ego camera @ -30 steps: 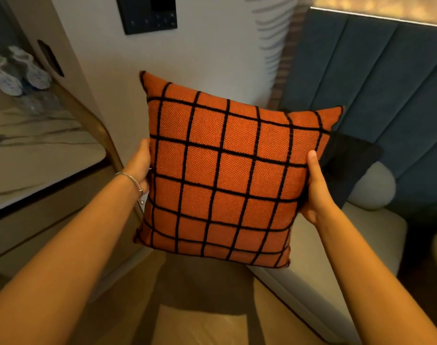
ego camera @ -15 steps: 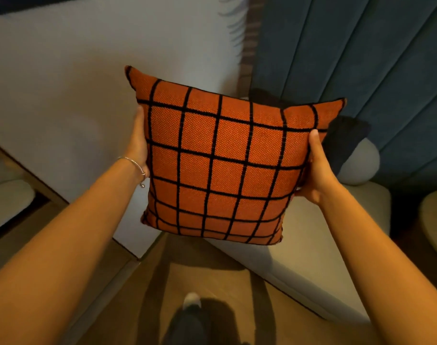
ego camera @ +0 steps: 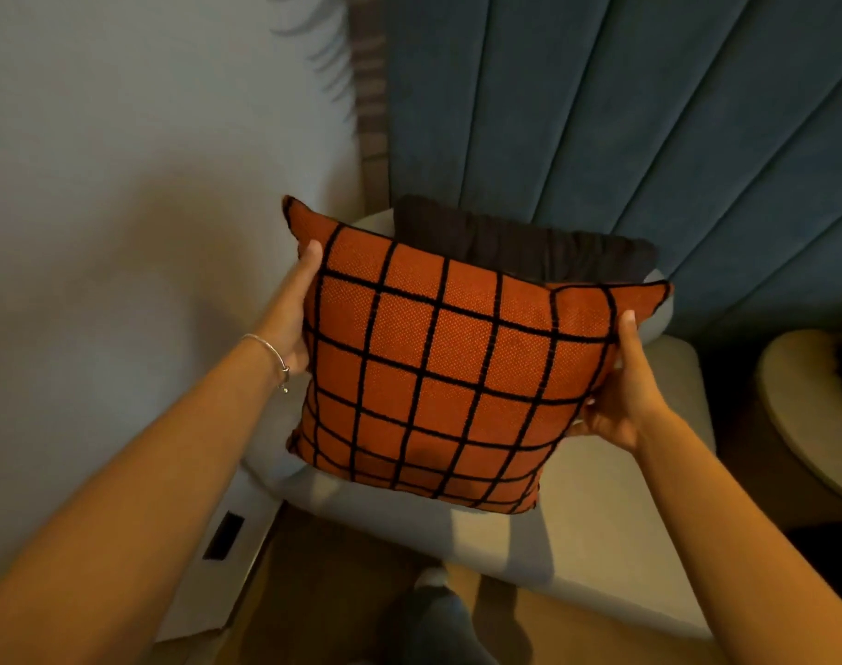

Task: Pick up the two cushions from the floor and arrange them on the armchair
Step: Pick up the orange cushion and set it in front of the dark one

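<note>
An orange cushion with a black grid pattern is held upright over the seat of a pale armchair. My left hand grips its left edge and my right hand grips its right edge. Behind it a dark cushion leans against the armchair's back, with only its upper part showing above the orange one. Whether the orange cushion's lower edge touches the seat is unclear.
A white wall stands close on the left, with a dark slot low down. Blue padded panels rise behind the armchair. A round pale table sits at the right edge. My foot is on the wooden floor.
The orange cushion has moved forward and down, from in front of the wall to over the armchair seat. The view has swung right and down, bringing the dark cushion into view.
</note>
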`<state>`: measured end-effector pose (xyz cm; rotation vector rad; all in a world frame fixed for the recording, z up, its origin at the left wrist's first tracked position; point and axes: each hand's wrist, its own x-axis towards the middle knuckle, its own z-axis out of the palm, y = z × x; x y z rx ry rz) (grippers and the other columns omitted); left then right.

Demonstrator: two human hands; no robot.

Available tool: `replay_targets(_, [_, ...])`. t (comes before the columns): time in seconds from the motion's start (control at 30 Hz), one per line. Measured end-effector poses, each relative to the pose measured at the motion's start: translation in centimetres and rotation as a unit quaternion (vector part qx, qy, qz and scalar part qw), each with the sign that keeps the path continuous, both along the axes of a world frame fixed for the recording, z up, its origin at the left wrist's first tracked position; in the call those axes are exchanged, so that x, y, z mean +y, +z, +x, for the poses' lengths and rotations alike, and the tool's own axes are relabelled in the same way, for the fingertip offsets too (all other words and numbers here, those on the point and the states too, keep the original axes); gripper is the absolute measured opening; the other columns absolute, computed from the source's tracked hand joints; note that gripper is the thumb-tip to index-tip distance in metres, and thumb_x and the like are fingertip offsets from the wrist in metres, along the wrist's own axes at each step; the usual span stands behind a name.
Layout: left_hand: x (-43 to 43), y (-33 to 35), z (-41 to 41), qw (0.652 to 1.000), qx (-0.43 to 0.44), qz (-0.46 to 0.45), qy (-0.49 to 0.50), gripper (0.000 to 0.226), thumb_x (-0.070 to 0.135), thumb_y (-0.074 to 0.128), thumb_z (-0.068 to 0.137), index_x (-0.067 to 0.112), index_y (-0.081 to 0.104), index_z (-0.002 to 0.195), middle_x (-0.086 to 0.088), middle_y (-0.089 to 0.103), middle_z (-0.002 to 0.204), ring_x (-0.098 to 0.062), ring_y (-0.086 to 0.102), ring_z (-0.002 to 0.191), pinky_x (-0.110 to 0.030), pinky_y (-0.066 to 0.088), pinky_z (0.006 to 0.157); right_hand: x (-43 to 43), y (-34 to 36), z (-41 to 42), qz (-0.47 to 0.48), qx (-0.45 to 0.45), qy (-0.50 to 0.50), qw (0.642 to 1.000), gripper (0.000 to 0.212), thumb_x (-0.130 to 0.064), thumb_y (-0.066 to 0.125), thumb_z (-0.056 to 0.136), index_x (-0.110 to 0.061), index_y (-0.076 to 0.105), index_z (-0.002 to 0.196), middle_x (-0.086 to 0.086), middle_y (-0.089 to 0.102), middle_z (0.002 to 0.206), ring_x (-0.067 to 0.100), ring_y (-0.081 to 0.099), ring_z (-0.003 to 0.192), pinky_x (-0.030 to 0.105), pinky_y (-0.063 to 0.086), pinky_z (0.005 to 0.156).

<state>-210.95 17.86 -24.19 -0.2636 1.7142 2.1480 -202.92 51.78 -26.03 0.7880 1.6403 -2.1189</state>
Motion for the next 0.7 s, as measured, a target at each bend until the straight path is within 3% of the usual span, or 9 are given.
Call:
replay_targets(0.13, [2.6, -2.6, -4.4, 0.998, -0.066, -0.012, -0.002, 0.073, 0.065, 0.064, 0.060, 0.027, 0.054, 0.122, -0.002, 0.067, 0.109, -0.020, 0.064, 0.100, -0.037, 0.051, 0.072, 1.2, -1.8, -3.7, 0.042, -0.015, -0.023, 0.999, 0.110, -0.093, 0.041, 0.043, -0.039, 0.035, 0.138, 0.011, 0.039, 0.147, 0.040, 0.049, 0.113, 0.062, 0.044, 0.076])
replay_targets(0.2, [3.2, -4.3, -6.4, 0.996, -0.083, -0.011, 0.012, 0.072, 0.058, 0.066, 0.060, 0.024, 0.055, 0.122, -0.003, 0.069, 0.107, -0.022, 0.065, 0.097, -0.036, 0.051, 0.069, 1.5, -2.8, -5.4, 0.053, -0.039, -0.026, 0.997, 0.117, -0.094, 0.044, 0.038, -0.037, 0.032, 0.140, 0.011, 0.039, 0.148, 0.042, 0.045, 0.121, 0.063, 0.043, 0.079])
replay_targets(0.3, [3.6, -6.3, -9.7, 0.994, -0.104, -0.008, 0.027, 0.080, 0.055, 0.070, 0.056, 0.019, 0.054, 0.126, -0.009, 0.068, 0.113, -0.027, 0.064, 0.103, -0.038, 0.052, 0.075, 1.7, -4.3, -7.5, 0.048, -0.066, -0.030, 0.996, 0.124, -0.094, 0.047, 0.034, -0.035, 0.031, 0.141, 0.012, 0.038, 0.148, 0.044, 0.043, 0.124, 0.063, 0.042, 0.085])
replay_targets(0.4, [3.9, -8.3, -13.8, 0.992, -0.123, -0.018, 0.007, 0.087, 0.057, 0.074, 0.051, 0.020, 0.054, 0.127, -0.011, 0.067, 0.118, -0.029, 0.064, 0.105, -0.039, 0.052, 0.078, 1.6, -6.5, -9.8, 0.037, -0.086, -0.057, 0.994, 0.118, -0.093, 0.045, 0.040, -0.033, 0.031, 0.141, 0.014, 0.037, 0.148, 0.044, 0.043, 0.123, 0.060, 0.044, 0.080])
replay_targets(0.53, [4.3, -11.7, -17.4, 0.986, -0.165, -0.012, -0.022, 0.076, 0.059, 0.077, 0.045, 0.027, 0.063, 0.112, -0.006, 0.075, 0.104, -0.022, 0.073, 0.086, -0.035, 0.055, 0.065, 1.2, -9.0, -12.7, 0.040, -0.118, -0.092, 0.988, 0.118, -0.088, 0.047, 0.043, -0.029, 0.028, 0.143, 0.014, 0.036, 0.149, 0.044, 0.040, 0.126, 0.061, 0.042, 0.081])
replay_targets(0.7, [3.9, -16.4, -21.1, 0.970, -0.241, -0.019, -0.023, 0.101, 0.059, 0.081, 0.038, 0.026, 0.051, 0.128, -0.009, 0.066, 0.113, -0.032, 0.062, 0.101, -0.046, 0.054, 0.069, 0.8, -12.8, -15.9, 0.042, -0.175, -0.105, 0.978, 0.113, -0.085, 0.051, 0.045, -0.031, 0.030, 0.142, 0.011, 0.038, 0.148, 0.043, 0.043, 0.122, 0.059, 0.045, 0.083])
